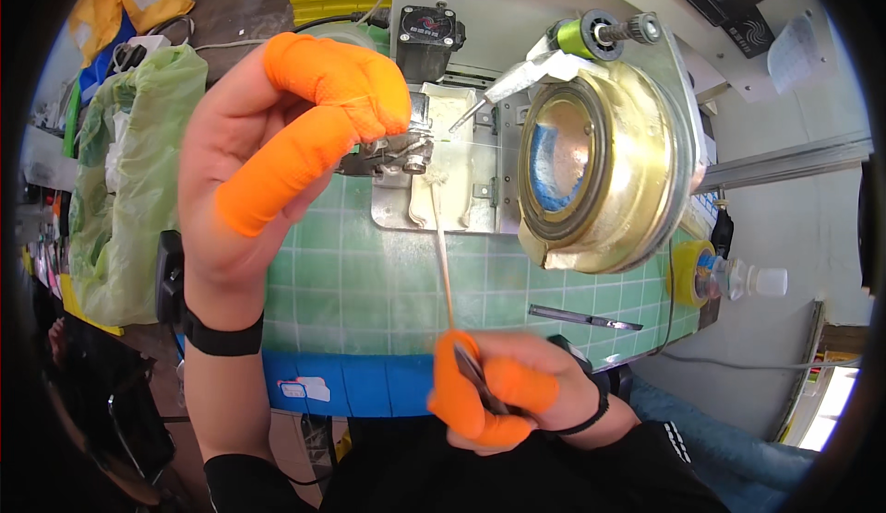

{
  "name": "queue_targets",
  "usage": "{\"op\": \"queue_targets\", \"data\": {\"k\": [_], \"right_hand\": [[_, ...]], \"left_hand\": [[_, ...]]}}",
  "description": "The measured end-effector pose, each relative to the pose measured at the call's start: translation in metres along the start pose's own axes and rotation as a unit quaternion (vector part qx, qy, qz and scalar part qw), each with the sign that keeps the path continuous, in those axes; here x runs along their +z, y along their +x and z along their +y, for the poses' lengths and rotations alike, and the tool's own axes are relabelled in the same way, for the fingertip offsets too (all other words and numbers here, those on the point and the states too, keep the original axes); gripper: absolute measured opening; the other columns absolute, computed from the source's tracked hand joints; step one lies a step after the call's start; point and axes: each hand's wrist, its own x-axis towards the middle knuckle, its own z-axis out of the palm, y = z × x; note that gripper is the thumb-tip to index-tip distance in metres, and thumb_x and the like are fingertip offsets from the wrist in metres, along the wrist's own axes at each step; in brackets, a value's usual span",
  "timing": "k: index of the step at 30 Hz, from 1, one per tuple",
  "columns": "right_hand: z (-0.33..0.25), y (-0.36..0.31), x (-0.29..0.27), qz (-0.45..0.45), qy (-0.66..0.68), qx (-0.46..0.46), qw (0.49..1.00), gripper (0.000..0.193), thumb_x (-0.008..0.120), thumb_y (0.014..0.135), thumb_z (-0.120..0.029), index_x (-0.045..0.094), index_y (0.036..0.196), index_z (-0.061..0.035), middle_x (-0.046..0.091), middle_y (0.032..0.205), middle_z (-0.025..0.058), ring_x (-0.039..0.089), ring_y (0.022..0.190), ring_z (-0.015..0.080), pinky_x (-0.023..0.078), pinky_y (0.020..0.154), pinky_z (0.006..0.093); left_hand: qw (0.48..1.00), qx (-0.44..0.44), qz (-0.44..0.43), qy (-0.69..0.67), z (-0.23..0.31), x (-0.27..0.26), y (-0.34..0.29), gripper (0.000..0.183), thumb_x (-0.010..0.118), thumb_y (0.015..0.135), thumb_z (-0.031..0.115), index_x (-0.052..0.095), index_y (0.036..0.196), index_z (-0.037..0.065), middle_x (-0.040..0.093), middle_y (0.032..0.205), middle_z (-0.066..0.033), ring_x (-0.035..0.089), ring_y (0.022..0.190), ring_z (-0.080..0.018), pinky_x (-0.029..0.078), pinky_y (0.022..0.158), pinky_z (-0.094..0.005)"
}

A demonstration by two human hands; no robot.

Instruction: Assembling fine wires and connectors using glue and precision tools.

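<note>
My left hand, with orange covers on its fingers, is raised on the left. Its thumb and fingers are pinched together beside a small metal clamp; what they hold, if anything, is hidden. My right hand, also in orange finger covers, is closed at the lower middle. From it a thin wooden stick points away, its pale fuzzy tip over a cream-coloured tray below the clamp. A dark, narrow metal tool also lies in that hand; I cannot tell its kind.
A brass-coloured round machine head stands right of the tray, a green roller above it. On the green gridded mat lies a dark slim cutter. A clear bottle sits far right, a pale green bag left.
</note>
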Motion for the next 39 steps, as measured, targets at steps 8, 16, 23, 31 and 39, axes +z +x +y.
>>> {"op": "queue_targets", "data": {"k": [8, 16, 23, 31, 39], "right_hand": [[0.016, -0.101, -0.004, 0.341, -0.518, -0.175, 0.765, 0.016, 0.065, 0.102, -0.001, 0.065, 0.118, 0.0006, 0.072, 0.107, 0.0153, 0.064, 0.074, 0.0146, 0.052, 0.069, 0.0282], [-0.013, -0.116, -0.047, 0.426, -0.759, -0.221, 0.440, 0.030, 0.059, 0.091, 0.012, 0.071, 0.116, 0.0022, 0.066, 0.105, 0.0198, 0.066, 0.096, 0.0356, 0.050, 0.089, 0.0363], [-0.011, -0.133, -0.055, 0.447, -0.742, -0.211, 0.454, 0.024, 0.068, 0.088, 0.005, 0.071, 0.112, 0.0025, 0.065, 0.106, 0.0189, 0.066, 0.100, 0.0377, 0.051, 0.092, 0.0394], [-0.004, -0.099, -0.043, 0.357, -0.736, -0.232, 0.527, 0.026, 0.074, 0.097, -0.008, 0.074, 0.123, -0.0055, 0.073, 0.106, 0.0154, 0.070, 0.099, 0.0356, 0.057, 0.089, 0.0416], [0.013, 0.027, -0.006, 0.198, -0.592, -0.325, 0.710, 0.054, 0.063, 0.108, -0.015, 0.044, 0.159, -0.0078, 0.062, 0.129, 0.0113, 0.065, 0.101, 0.0188, 0.052, 0.096, 0.0341]], "left_hand": [[0.994, 0.028, -0.032, 0.100, 0.019, 0.008, 0.011, 0.015, 0.063, 0.107, 0.004, 0.068, 0.120, -0.003, 0.075, 0.115, -0.0140, 0.073, 0.082, -0.0163, 0.058, 0.078, -0.0284], [0.733, -0.133, 0.104, 0.659, 0.048, -0.049, -0.078, 0.026, 0.068, 0.093, 0.000, 0.076, 0.118, 0.001, 0.080, 0.108, -0.0143, 0.076, 0.108, -0.0325, 0.059, 0.097, -0.0417], [0.603, -0.016, -0.038, 0.797, 0.005, -0.044, -0.104, 0.034, 0.063, 0.089, 0.004, 0.076, 0.119, 0.012, 0.072, 0.133, -0.0093, 0.065, 0.128, -0.0323, 0.047, 0.111, -0.0531], [0.740, 0.038, 0.040, 0.670, 0.069, 0.010, -0.050, 0.058, 0.080, 0.087, 0.011, 0.064, 0.143, 0.008, 0.059, 0.147, -0.0202, 0.064, 0.114, -0.0401, 0.051, 0.098, -0.0473], [0.697, 0.073, 0.001, 0.714, -0.007, 0.044, -0.017, 0.072, 0.079, 0.075, 0.004, 0.057, 0.142, -0.007, 0.058, 0.111, -0.0203, 0.060, 0.093, -0.0399, 0.049, 0.081, -0.0462]]}}
